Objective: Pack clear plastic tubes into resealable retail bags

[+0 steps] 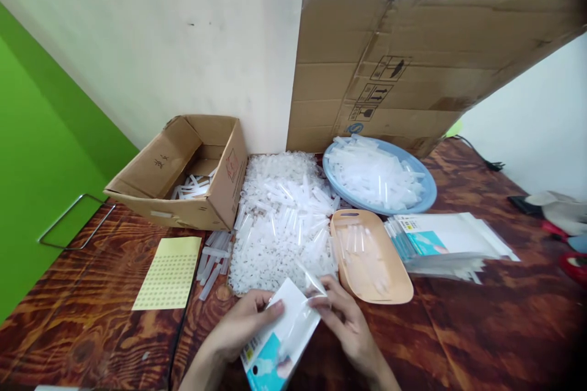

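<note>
The left hand is gripping a packet by its left edge, and the right hand is pinching the clear plastic at its top. The packet is tilting just in front of the heap of clear pieces, showing teal and yellow print too small to read. Matching teal is showing on the stacked packets at right. The big cardboard sheet is displaying two arrows, the small box is bearing dark characters inside and a red mark outside, and the yellow paper is carrying rows of tiny, unreadable print.
</note>
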`<state>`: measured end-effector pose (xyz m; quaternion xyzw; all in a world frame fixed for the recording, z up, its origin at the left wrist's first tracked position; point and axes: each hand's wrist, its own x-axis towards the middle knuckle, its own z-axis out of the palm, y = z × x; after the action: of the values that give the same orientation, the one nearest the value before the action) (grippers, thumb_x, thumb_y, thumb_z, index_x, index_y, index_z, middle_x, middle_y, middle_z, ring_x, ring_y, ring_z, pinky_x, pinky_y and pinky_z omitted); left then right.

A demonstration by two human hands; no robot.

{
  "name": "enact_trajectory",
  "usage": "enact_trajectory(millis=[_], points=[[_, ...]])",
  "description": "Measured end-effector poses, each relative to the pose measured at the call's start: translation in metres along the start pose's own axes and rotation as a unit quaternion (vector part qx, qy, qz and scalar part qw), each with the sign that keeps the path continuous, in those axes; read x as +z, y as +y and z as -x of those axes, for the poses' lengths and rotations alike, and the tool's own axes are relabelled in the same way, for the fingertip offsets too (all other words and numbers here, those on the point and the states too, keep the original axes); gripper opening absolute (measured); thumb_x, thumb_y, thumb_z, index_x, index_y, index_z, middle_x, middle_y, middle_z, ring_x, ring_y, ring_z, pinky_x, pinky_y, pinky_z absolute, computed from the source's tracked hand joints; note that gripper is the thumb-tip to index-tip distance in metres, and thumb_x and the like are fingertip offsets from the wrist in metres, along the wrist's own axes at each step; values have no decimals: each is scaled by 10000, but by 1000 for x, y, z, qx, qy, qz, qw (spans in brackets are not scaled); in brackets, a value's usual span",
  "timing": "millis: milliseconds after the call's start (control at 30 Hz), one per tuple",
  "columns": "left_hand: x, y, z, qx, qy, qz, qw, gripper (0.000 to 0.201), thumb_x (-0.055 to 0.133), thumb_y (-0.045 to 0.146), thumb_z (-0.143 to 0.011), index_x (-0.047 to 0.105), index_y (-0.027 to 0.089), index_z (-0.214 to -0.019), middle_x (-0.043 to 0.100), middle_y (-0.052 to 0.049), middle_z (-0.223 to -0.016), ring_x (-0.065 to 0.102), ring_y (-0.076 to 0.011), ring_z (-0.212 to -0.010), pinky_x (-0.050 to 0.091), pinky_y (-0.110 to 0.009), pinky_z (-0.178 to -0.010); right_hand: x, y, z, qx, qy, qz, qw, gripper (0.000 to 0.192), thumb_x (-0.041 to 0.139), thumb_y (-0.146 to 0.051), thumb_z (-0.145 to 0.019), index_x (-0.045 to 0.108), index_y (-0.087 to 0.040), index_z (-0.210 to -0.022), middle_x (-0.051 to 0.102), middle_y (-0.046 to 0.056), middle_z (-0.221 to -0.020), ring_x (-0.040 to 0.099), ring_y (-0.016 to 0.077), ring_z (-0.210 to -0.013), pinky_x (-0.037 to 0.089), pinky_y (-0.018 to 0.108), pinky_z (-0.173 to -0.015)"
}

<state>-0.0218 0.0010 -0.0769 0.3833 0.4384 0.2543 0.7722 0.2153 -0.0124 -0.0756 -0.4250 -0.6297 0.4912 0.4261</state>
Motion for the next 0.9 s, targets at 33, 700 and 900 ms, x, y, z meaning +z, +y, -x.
enact_trajectory(millis=[33,700,900], points=[[-4,2,2,6,0,-26,1000,536,715,602,-802,745,74,-888,639,-33,-678,464,-97,-540,288,-181,-500,0,-3,1,-15,-31,15,999,215,535,-249,-974,749,-265,-968,623,75,-1102,627,252,-1039,537,348,-884],[7,-3,-66,230,187,-608,736,152,563,123,-942,675,178,-857,677,-83,-886,642,-259,-895,486,-358,-804,-50,15,-103,-156,-166,639,735,227,570,32,-818,666,-172,-844,618,100,-1003,519,279,-983,373,447,-927],[5,6,-56,245,206,-548,773,164,476,190,-1008,634,177,-966,708,-77,-904,673,-229,-868,511,-342,-795,-55,19,-107,-160,-107,627,755,143,582,-23,-882,653,-147,-865,641,126,-958,563,291,-934,410,438,-904]])
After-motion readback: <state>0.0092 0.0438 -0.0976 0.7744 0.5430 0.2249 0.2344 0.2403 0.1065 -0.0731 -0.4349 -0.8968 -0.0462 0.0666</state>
